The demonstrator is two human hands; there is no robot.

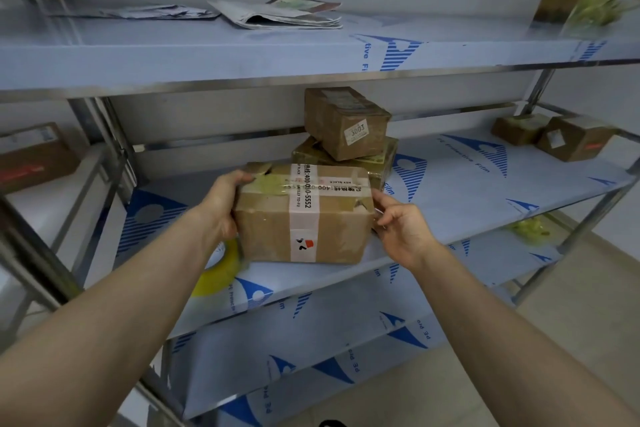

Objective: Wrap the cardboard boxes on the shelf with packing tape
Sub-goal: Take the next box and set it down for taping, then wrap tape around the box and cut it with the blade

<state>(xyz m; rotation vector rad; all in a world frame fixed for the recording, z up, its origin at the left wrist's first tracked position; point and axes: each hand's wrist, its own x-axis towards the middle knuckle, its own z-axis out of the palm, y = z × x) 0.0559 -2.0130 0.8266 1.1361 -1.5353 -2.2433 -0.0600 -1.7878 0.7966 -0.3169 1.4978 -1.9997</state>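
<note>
At the front of the middle steel shelf (485,191), which is covered in blue-and-white protective film, a brown cardboard box (304,215) sits between the person's two hands. A white printed tape band runs over its top and down its near face, crossed on top by glossy yellowish clear tape. The top corners look torn and crumpled. The left hand (221,204) grips the box's left end, thumb over the top edge and fingers behind. The right hand (398,222) is against the right end with curled fingers, thumb by the torn corner; whether it pinches a strip of clear tape or just the cardboard, I cannot tell. A yellowish roll of packing tape (221,267) lies on the shelf just under the left wrist, partly hidden by the forearm. Just behind, two smaller taped brown boxes are stacked, the upper one (346,121) set askew on the lower one (379,163).
</note>
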